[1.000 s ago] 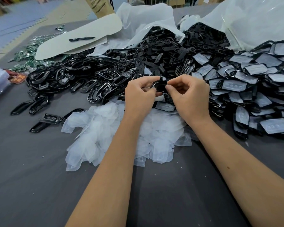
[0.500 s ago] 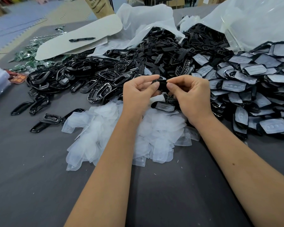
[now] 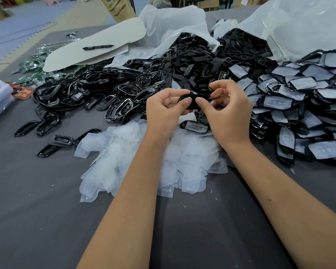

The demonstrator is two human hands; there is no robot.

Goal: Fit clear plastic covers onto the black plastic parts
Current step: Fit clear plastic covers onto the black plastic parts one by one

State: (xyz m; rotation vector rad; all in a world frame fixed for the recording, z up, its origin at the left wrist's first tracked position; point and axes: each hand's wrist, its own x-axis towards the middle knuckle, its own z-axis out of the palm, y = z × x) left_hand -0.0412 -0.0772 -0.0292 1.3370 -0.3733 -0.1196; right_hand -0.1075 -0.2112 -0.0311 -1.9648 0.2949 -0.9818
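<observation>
the left hand (image 3: pixel 163 109) and right hand (image 3: pixel 228 111) pinch one black part (image 3: pixel 190 100) between thumbs and fingertips, its long axis running hand to hand, level above the table. whether a cover sits on it, i cannot tell. the clear covers (image 3: pixel 144 162) lie directly below the wrists, equally near both hands.

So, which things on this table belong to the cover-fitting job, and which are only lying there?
Belong to the job:
black part held by left hand and right hand
pile of clear covers
heap of bare black parts
pile of covered parts

Lying about:
black marker pen
white card
green pieces
</observation>
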